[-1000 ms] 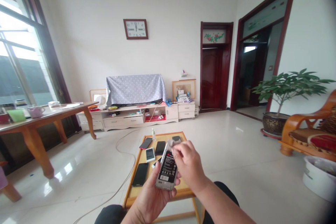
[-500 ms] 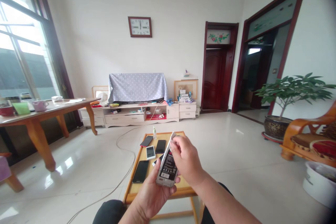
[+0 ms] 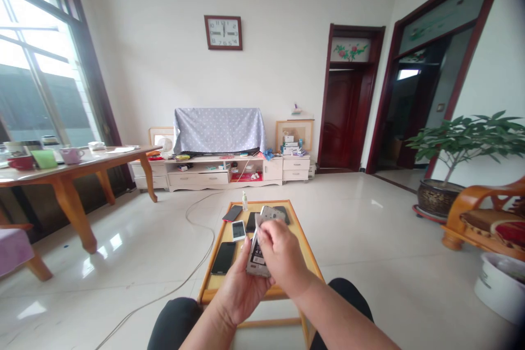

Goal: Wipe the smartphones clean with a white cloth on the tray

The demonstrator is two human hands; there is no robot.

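Observation:
My left hand is wrapped round a phone with its back cover off, holding it tilted above the small table. A black battery with white print shows in the phone's middle. The silver top end of the phone sticks out beyond my right hand. That hand is pinched at the phone's upper left edge on a thin pale piece, which looks like cloth or tissue; its kind is unclear. My right fingers hide much of the phone's upper half.
On the small wooden table lie a large black phone, a white phone, a red-edged phone and other dark phones. A small clear bottle stands at its far edge. A cable runs along the floor to the left.
My right hand has shifted down and left over the phone with the pale piece, covering more of the battery. The phone's silver top end now shows. The head view has turned slightly left.

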